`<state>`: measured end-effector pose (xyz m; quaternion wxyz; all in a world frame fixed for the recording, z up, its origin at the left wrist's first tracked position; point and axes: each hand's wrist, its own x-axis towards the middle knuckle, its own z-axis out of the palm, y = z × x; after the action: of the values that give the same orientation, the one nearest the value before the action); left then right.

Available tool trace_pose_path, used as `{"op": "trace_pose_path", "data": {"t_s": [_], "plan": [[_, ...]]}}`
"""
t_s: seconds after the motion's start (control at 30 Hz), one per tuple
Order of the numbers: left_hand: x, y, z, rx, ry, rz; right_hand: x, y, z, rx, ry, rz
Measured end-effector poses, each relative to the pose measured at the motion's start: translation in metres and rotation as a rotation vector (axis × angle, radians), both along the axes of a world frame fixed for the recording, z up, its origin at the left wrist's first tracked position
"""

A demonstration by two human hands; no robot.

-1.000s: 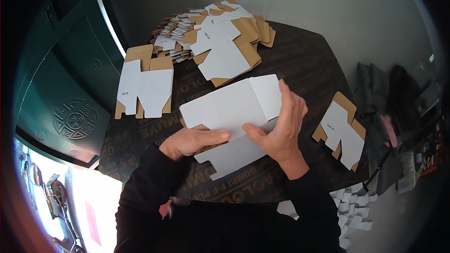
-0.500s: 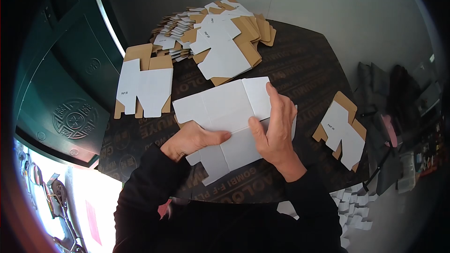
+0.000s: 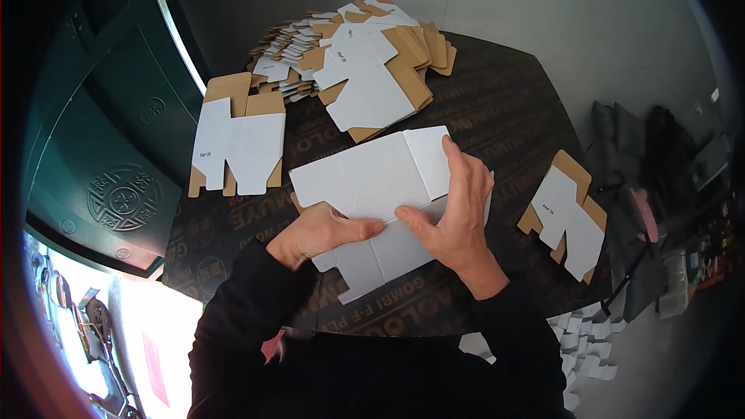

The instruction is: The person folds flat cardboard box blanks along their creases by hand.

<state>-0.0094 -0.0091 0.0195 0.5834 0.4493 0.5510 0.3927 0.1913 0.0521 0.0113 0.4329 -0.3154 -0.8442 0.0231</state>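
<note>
A white cardboard sheet [image 3: 365, 178], creased and partly folded, is held over the dark table between both hands. My left hand [image 3: 322, 234] grips its left side, thumb on the fold and fingers hidden underneath. My right hand [image 3: 458, 221] holds the right end, its thumb pressed near the middle fold and its fingers wrapped along the far edge. Beyond the sheet lies a pile of flat white and brown cartons [image 3: 369, 81]. One flat carton [image 3: 248, 143] rests at the left, and another [image 3: 563, 213] at the right.
The dark printed table [image 3: 504, 77] has a curved edge. A green door [image 3: 116, 147] stands at the left. White folded pieces [image 3: 586, 345] lie on the floor at the lower right, below a grey chair [image 3: 621, 140] and bins.
The held sheet and both hands have shifted slightly left since the first frame. My right thumb rose up the sheet, then came back down toward the middle fold.
</note>
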Motion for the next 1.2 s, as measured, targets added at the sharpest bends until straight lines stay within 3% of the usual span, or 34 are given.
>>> {"op": "trace_pose_path", "data": {"t_s": [0.23, 0.37, 0.53, 0.7, 0.9, 1.07, 1.2], "plan": [[-0.005, -0.006, 0.000, 0.049, -0.019, -0.015, 0.002, 0.001, -0.006, 0.069, 0.124, 0.032], [-0.004, -0.012, -0.002, 0.260, -0.013, -0.059, 0.004, 0.003, -0.009, 0.233, 0.199, 0.045], [-0.012, -0.009, -0.015, 0.138, 0.138, -0.100, 0.002, 0.000, -0.001, 0.169, 0.201, 0.038], [0.000, -0.010, -0.007, 0.187, -0.024, -0.026, -0.001, -0.004, 0.002, 0.125, 0.184, 0.010], [-0.009, -0.013, -0.004, 0.032, 0.051, -0.065, 0.007, 0.000, -0.004, 0.145, 0.174, 0.056], [0.000, -0.026, 0.020, 0.225, 0.151, -0.081, 0.012, 0.003, -0.009, 0.212, 0.409, 0.094], [0.002, -0.017, 0.013, 0.822, 0.322, -0.141, 0.016, -0.010, 0.004, -0.193, 0.639, 0.188]]}}
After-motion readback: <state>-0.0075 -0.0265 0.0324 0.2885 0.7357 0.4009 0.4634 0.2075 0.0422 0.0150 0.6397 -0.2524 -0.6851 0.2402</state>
